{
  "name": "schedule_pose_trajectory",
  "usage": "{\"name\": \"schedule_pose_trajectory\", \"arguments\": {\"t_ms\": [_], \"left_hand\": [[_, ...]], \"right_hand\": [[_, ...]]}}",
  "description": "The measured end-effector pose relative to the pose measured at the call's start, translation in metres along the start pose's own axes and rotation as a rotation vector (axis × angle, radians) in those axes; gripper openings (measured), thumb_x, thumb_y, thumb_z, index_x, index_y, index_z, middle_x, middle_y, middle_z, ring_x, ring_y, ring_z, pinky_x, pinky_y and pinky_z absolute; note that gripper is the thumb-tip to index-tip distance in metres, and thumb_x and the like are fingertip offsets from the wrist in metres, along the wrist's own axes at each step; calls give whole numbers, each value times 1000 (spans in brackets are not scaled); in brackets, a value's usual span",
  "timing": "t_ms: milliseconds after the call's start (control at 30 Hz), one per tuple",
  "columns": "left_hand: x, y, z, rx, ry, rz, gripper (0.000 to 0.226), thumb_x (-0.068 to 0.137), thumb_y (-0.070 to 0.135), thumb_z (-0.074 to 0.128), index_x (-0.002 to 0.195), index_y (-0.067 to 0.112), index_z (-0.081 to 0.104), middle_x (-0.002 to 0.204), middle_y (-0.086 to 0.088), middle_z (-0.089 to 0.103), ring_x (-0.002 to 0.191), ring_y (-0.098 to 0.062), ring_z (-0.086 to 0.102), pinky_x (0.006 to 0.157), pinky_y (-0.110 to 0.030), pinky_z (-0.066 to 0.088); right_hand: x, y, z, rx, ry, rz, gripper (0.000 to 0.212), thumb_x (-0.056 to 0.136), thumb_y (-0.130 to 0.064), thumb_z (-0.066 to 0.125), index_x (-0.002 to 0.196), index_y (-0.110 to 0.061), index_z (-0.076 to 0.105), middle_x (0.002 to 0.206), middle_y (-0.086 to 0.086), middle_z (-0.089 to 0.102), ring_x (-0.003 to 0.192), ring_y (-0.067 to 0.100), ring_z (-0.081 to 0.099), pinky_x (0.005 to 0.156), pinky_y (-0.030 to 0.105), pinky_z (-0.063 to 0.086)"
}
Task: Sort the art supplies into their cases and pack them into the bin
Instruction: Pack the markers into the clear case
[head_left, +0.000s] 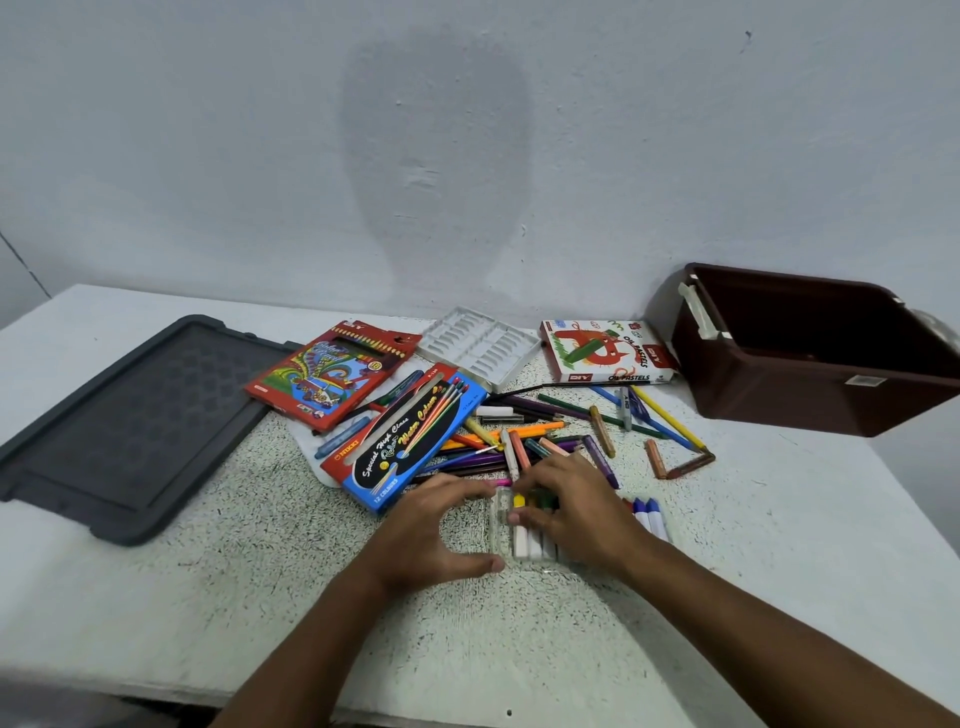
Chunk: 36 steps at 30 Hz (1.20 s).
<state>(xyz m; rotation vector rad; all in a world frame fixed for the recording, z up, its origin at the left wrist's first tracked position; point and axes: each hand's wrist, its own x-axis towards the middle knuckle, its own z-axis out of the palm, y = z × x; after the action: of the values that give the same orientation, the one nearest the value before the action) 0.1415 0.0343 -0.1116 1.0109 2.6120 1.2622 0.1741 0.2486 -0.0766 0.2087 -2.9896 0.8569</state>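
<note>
Two bare forearms are seen, and no sleeve is shown anywhere along them up to the picture's lower edge. The left hand (434, 530) and the right hand (574, 512) are uncovered: no glove is worn. No ring, watch, band or bracelet can be made out on the fingers or wrists. The nails are kept short and plain, as far as can be told. No marking, tape or cable is carried on either arm.

I count two hands, left hand (431, 525) and right hand (571, 512), three printed boxes (410, 434), one white tray (478, 345), one brown bin (810, 348), one grey lid (135, 426), loose pencils and crayons (540, 431) too tangled to number.
</note>
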Motion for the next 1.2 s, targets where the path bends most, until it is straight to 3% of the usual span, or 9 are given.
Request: {"name": "schedule_pose_trajectory", "arguments": {"t_ms": [133,333,500,700,967,1200], "left_hand": [[0,0,0,1,-5,-7,77,61,59,81,129,34,54,125,17,56,114,8,49,98,-21,45],[1,2,-3,-18,-9,-13,74,62,53,83,128,35,55,124,18,55,113,9,48,96,-14,42],[0,2,-6,-42,3,-18,71,61,41,86,126,32,59,120,18,58,110,7,51,92,-9,41],[0,4,-7,-79,21,-39,68,60,42,87,122,32,61,115,17,61,106,3,55,89,-13,45],[0,4,-7,-110,23,-52,67,60,41,87,122,28,62,115,16,62,108,1,56,91,-15,47],[0,4,-7,-104,28,-54,66,60,42,87,121,33,61,114,16,62,107,-3,57,90,-19,49]], "right_hand": [[-2,0,-1,-17,-16,-7,36,80,-53,66,109,-31,64,109,-15,55,103,6,41,91,34,41],[0,1,-3,-9,-26,-26,30,83,-50,64,106,-30,64,104,-17,54,102,6,43,90,31,43],[32,1,-18,56,93,3,21,93,-29,60,112,-23,65,107,-5,63,99,14,57,86,40,52],[85,-10,-24,-135,62,-7,32,97,-16,52,127,-14,62,122,8,64,110,26,57,92,40,48],[109,-13,-5,-302,15,8,28,97,-28,52,119,-15,62,112,8,62,105,28,55,84,41,50],[114,-14,-3,-356,23,26,27,96,-20,53,121,-13,59,122,9,54,115,28,44,88,39,41]]}}
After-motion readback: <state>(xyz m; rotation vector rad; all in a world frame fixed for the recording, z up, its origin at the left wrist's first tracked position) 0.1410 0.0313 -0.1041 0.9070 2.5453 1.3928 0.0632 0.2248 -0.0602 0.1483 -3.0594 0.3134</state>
